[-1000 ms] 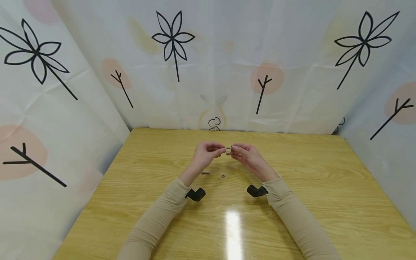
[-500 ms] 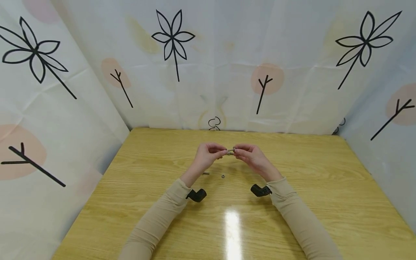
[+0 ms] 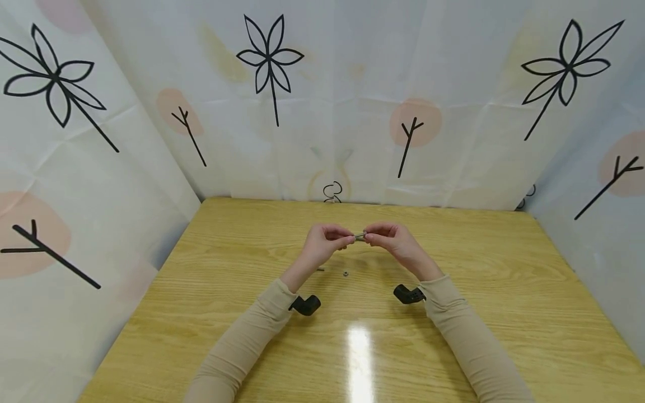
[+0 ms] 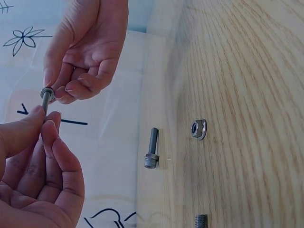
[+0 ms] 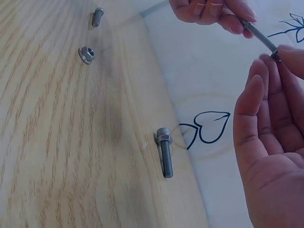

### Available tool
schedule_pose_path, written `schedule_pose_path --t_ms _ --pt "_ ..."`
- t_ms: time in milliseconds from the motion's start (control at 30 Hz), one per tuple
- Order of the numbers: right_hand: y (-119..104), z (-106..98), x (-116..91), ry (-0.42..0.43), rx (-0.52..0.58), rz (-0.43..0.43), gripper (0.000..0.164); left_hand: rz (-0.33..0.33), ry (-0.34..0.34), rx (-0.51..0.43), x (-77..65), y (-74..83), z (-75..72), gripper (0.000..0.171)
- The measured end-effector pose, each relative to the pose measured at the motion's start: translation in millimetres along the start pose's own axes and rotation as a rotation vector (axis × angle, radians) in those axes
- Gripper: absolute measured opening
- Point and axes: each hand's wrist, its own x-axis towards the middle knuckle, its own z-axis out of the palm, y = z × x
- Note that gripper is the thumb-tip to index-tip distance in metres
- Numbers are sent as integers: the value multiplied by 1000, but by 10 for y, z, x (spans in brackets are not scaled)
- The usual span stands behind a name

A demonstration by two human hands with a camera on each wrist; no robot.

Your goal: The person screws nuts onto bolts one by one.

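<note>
In front of me, my left hand (image 3: 322,243) pinches one end of a metal bolt (image 5: 262,36) between thumb and fingertips. That end of the bolt is hidden by the fingers. My right hand (image 3: 395,243) pinches a small metal nut (image 4: 47,93) at the bolt's other end. Threads show along the shank between the hands, which is held raised above the table. Beyond them on the table lies a second bolt (image 5: 166,151) with a nut up against its head. A loose flange nut (image 4: 198,129) sits closer to me, beside a third bolt (image 5: 98,17).
The wood-grain table (image 3: 242,336) runs back to a white printed curtain (image 3: 322,101), which also hangs at both sides. A black wrist camera (image 3: 306,305) sticks out from the left sleeve, and another black camera (image 3: 408,294) from the right.
Both hands have shifted slightly right and toward me, keeping the bolt between them. The third bolt is now more covered by the left hand; the loose nut stays put.
</note>
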Motion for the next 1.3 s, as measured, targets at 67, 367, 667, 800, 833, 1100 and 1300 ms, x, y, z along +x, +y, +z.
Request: schedule_pose_path --t_ms 67,367,667,800,833,1100,1300 --pt "-9 -2 -12 2 -25 1 28 5 2 14 4 -6 1 18" --pt "-35 20 -48 15 -142 3 34 17 31 35 -56 114 25 13" --pt "-9 23 -83 44 -36 -9 36 42 47 32 19 -33 67 17" --pt "13 26 -86 64 -22 -53 41 44 52 29 -4 -11 76 18" --pt "19 28 -87 68 -18 -66 42 41 55 28 -12 -4 78 18" --pt "-16 47 -104 75 -4 -94 34 27 67 13 -34 23 81 13" --pt "-61 55 -113 87 -167 -69 37 46 60 -10 -26 31 93 20"
